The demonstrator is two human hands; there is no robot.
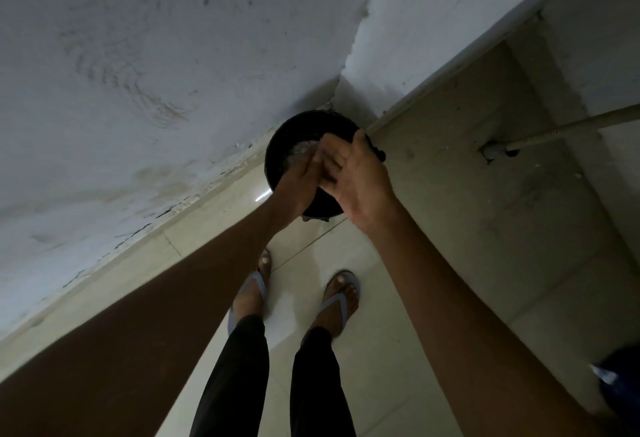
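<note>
One black bucket point(276, 158) beneath left hand point(300, 177); right hand point(360, 180) alongside.

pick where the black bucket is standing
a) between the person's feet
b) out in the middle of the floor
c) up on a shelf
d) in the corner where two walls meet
d: the bucket stands on the floor tight in the corner where the two walls meet, well ahead of the feet, with the left hand and right hand close together over it.
</note>
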